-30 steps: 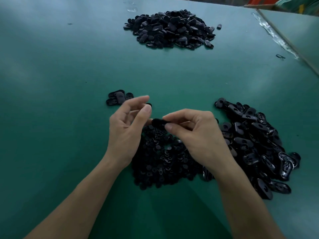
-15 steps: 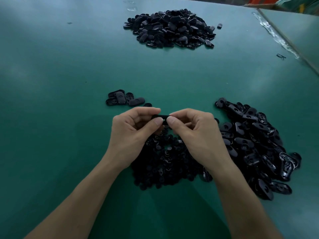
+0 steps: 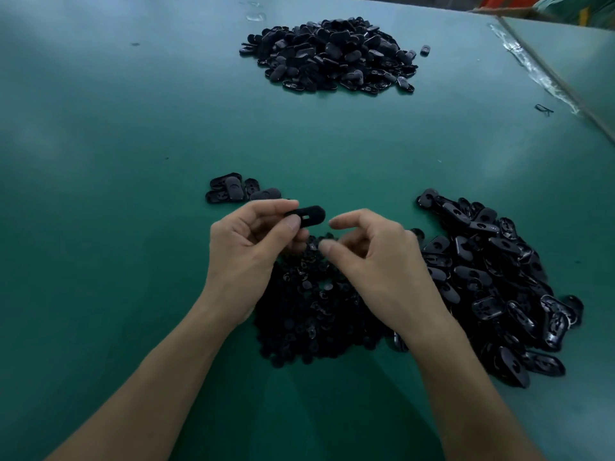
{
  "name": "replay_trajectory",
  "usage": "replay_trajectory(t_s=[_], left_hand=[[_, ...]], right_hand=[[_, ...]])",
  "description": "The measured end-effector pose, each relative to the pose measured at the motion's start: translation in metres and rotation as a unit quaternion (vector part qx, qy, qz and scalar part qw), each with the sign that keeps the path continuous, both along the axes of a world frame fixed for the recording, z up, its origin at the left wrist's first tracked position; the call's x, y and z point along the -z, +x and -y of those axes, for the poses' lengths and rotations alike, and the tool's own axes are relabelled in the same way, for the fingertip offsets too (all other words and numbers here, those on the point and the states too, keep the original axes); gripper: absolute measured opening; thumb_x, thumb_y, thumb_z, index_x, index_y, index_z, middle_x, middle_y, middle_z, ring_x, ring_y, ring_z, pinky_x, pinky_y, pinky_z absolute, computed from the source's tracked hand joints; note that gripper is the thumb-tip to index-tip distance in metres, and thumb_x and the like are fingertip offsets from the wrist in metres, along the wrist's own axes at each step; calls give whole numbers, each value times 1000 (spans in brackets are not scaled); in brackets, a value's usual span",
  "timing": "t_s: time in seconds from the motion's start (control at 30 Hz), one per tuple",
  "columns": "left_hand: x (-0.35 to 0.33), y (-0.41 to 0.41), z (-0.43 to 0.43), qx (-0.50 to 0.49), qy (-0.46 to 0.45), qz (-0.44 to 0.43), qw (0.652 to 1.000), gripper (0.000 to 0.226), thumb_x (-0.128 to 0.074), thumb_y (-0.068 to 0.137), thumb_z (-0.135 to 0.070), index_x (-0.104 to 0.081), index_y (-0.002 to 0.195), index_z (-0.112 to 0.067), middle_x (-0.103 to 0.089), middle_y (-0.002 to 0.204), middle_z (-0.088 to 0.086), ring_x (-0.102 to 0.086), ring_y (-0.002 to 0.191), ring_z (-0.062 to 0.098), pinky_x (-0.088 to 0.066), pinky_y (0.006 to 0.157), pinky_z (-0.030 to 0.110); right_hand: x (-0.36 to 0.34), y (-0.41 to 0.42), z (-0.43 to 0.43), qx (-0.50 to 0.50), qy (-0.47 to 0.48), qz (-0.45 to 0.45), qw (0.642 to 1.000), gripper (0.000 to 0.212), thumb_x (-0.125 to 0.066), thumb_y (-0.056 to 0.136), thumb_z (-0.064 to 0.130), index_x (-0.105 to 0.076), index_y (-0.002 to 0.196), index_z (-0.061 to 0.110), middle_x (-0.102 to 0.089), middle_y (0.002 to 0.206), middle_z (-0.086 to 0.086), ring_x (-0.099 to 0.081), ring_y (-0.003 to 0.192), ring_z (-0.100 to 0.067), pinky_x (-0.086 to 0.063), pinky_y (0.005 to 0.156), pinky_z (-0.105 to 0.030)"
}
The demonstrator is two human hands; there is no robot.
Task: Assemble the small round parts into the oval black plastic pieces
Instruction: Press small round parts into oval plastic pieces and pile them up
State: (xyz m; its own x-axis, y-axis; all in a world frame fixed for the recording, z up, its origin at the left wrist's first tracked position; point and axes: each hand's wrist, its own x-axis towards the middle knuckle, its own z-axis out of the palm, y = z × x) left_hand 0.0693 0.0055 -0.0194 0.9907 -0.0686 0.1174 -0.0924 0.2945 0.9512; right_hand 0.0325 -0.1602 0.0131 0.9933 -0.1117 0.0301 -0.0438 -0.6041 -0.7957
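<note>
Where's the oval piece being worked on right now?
In the head view it is centre frame: the oval piece is pinched in the left hand, above the pile of small round parts, with the right hand open beside it.

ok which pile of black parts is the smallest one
The little cluster of oval pieces just beyond the left hand: only a handful, whereas the far, right and near heaps each hold many.

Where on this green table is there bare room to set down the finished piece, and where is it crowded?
Free: the broad left side of the table, and the wide band between the far pile and the small cluster. Crowded: under both hands, where the round parts lie, and the oval pile beside the right hand. The left hand holds the piece.
</note>
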Motion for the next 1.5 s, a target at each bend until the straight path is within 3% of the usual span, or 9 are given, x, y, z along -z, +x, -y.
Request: replay_trajectory(t_s=[0.13, 0.3, 0.5, 0.67, 0.77, 0.87, 1.1, 1.3, 1.5], left_hand=[[1, 1, 0, -11, -12, -2, 1000, 18, -68, 88, -7, -75, 93, -23, -74, 81, 5, -70, 72, 17, -57, 69, 25], [1, 1, 0, -12, -3, -1, 1000, 17, -68, 88, -8, -74, 93, -22, -74, 81, 5, -70, 72, 16, -57, 68, 24], [1, 1, 0, -15, 13, 1, 1000, 17, -66, 92, -2, -72, 96, -17, -76, 85, 6, -71, 74, 16, -57, 69, 23], [0, -1, 2, -27, 35, 4, 999, 15, -67, 92, 1, -71, 97, -13, -77, 88, 8, -74, 75, 18, -58, 70, 23], [0, -2, 3, -25, 55, 2, 998, 17, -68, 90, 2, -71, 94, -14, -76, 83, 6, -73, 74, 18, -58, 70, 23], [0, -2, 2, -8, 71, 5, 997, 17, -70, 89, 1, -72, 94, -14, -75, 82, 7, -74, 73, 18, -58, 70, 23], [0, -3, 2, 11, 111, 18, 994, 20, -72, 88, -1, -73, 94, -20, -77, 83, 4, -75, 75, 17, -57, 70, 21], [-2, -5, 3, 22, 114, 19, 993, 14, -72, 83, -12, -73, 92, -23, -77, 82, 2, -75, 75, 17, -58, 70, 22], [-2, -5, 3, 27, 128, 25, 991, 17, -74, 81, -17, -75, 89, -31, -77, 85, 0, -75, 78, 16, -58, 72, 23]], right_hand=[[1, -3, -6, -65, -159, -52, 984, 25, -74, 86, 42, -69, 110, 33, -58, 94, 12, -55, 88, -9, -52, 85, -36], [2, -2, -10, -67, -153, -39, 985, 7, -72, 90, 33, -74, 97, 31, -57, 89, 11, -58, 83, -10, -53, 83, -37], [2, -1, -11, -65, -156, 9, 986, 12, -60, 98, 29, -70, 99, 24, -60, 91, 7, -58, 87, -15, -51, 82, -38], [-9, -1, -10, -35, -33, 71, 996, 13, -56, 100, 18, -60, 88, 20, -66, 74, 6, -59, 64, -10, -45, 57, -22], [-13, -3, -11, -41, 29, 76, 996, 11, -56, 99, 17, -57, 88, 20, -72, 82, 6, -67, 72, -8, -54, 64, -28], [-15, -4, -13, -40, 47, 86, 994, 11, -63, 95, 16, -61, 85, 21, -72, 79, 9, -66, 69, -4, -50, 61, -16], [-12, -2, -13, -17, 20, 102, 994, 7, -70, 94, 19, -74, 88, 18, -70, 70, 13, -67, 69, -1, -54, 67, -19], [-10, -2, -13, -11, -16, 91, 996, 11, -70, 92, 14, -77, 100, 18, -70, 80, 18, -67, 83, 6, -47, 72, -3], [-9, -2, -15, -4, -28, 88, 996, 14, -69, 89, 11, -72, 96, 23, -69, 70, 14, -64, 70, -5, -49, 64, -16]])
